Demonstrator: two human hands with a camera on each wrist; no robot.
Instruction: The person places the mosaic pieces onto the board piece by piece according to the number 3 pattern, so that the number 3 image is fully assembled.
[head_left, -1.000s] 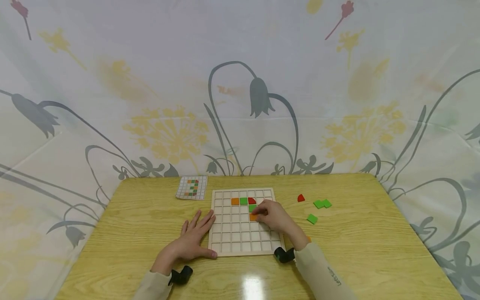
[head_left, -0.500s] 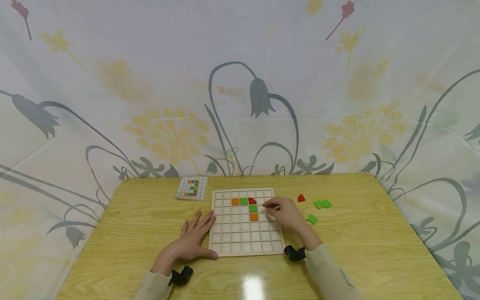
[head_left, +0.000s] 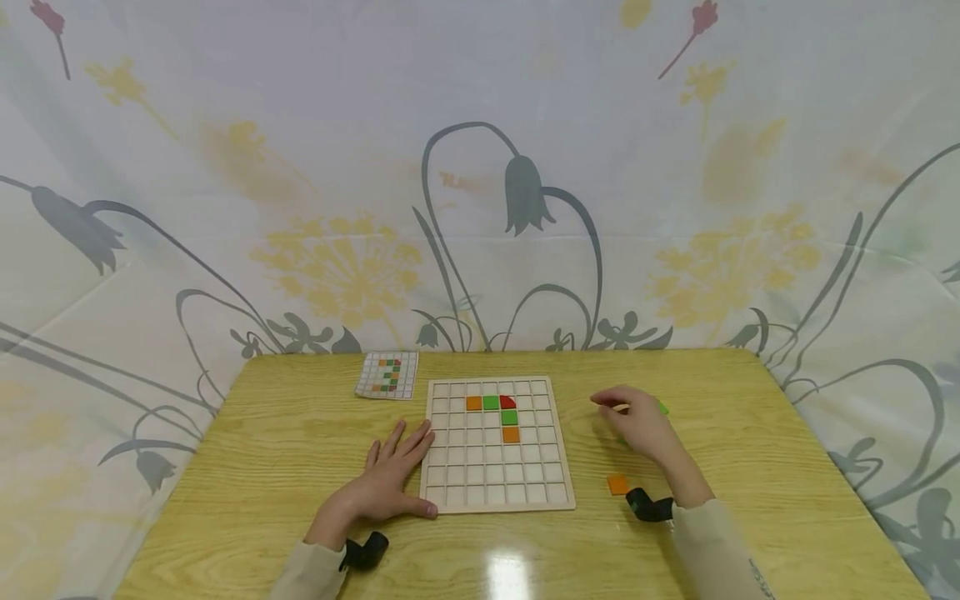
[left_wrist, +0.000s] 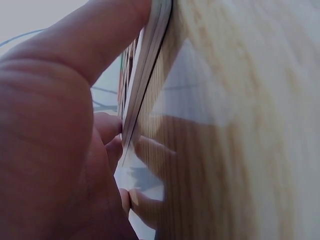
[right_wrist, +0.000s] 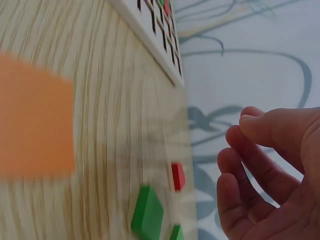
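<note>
My left hand (head_left: 390, 483) lies with spread fingers against the left edge of the wooden grid board (head_left: 495, 476), its thumb at the near corner. Set in the board are an orange tile (head_left: 474, 403), a green tile (head_left: 491, 403), a red quarter-round tile (head_left: 507, 402), another green tile (head_left: 510, 417) and a lower orange tile (head_left: 511, 435). Right of the board, my right hand (head_left: 641, 423) hovers over loose tiles, fingers loosely bent and holding nothing. The right wrist view shows a loose red tile (right_wrist: 178, 176) and a green tile (right_wrist: 147, 212) below it; my hand mostly hides these in the head view.
A loose orange tile (head_left: 618, 485) lies by the right wrist's black camera (head_left: 649, 505). A printed pattern card (head_left: 363, 387) rests behind the board's left corner on the wooden table (head_left: 285, 433). Behind the table hangs a flowered cloth (head_left: 480, 275).
My right hand has let go of the lower orange tile, now in the board, and has moved right over the loose tiles. The left hand keeps its place on the board.
</note>
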